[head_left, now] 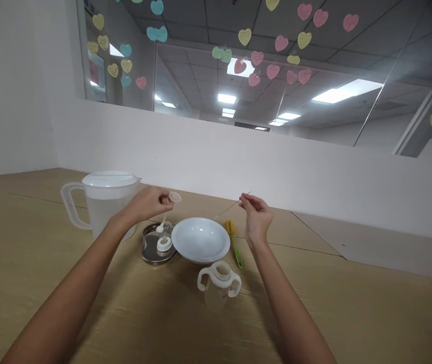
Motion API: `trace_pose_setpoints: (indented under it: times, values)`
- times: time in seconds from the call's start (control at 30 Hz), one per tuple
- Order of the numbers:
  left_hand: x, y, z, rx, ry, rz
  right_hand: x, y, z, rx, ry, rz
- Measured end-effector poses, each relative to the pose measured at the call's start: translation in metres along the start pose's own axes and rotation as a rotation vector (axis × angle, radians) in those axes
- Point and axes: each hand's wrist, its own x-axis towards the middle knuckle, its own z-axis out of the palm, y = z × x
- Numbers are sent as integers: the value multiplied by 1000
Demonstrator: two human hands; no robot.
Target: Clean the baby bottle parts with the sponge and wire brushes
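My left hand (153,203) is closed on a translucent straw nipple (175,197) with a round rim. A thin straw with a white weighted end hangs below it, over a metal tray (151,256). My right hand (256,212) pinches a thin straw brush (228,208), its wire slanting down to the left behind the bowl's rim. Between my hands stands a white bowl (200,240). Nearer to me is a clear baby bottle (218,290) with two white handles and an open top. In the tray lie a white ring (163,244) and a clear piece partly hidden behind it.
A lidded translucent pitcher (105,207) with liquid stands at the left, partly behind my left forearm. A yellow sponge brush with a green handle (236,250) lies right of the bowl. Behind the table (352,308) rises a white wall (200,151) with a window above.
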Motion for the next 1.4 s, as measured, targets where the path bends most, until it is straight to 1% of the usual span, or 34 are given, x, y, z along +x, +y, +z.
trace_pose_setpoints:
  times: [0.1,0.2,0.27,0.37,0.5,0.67,0.77,0.87,1.03,1.2,1.4]
  values:
    - [2,12,10,-73,85,82,-1,-43,3,116,31,-131]
    - [4,23,25,-75,106,160,-10,-81,6,116,35,-300]
    - [4,30,33,-73,90,203,-20,-98,8,81,31,-426]
    - [3,37,39,-79,46,219,-36,-110,12,16,9,-549]
    - [0,44,37,-105,27,217,-50,-107,19,-9,-55,-583]
    - [-2,50,34,-135,-17,228,-54,-94,24,-6,-138,-539]
    - [-2,52,34,-151,-31,210,-52,-93,23,-47,-116,-548]
    - [-2,53,33,-173,-27,206,-50,-95,21,-36,-94,-572]
    - [-2,52,34,-183,-13,209,-50,-94,21,-19,-136,-559]
    - [0,47,39,-231,33,229,-51,-93,20,-51,-139,-572]
    - [1,45,41,-238,22,242,-51,-93,20,-80,-151,-583]
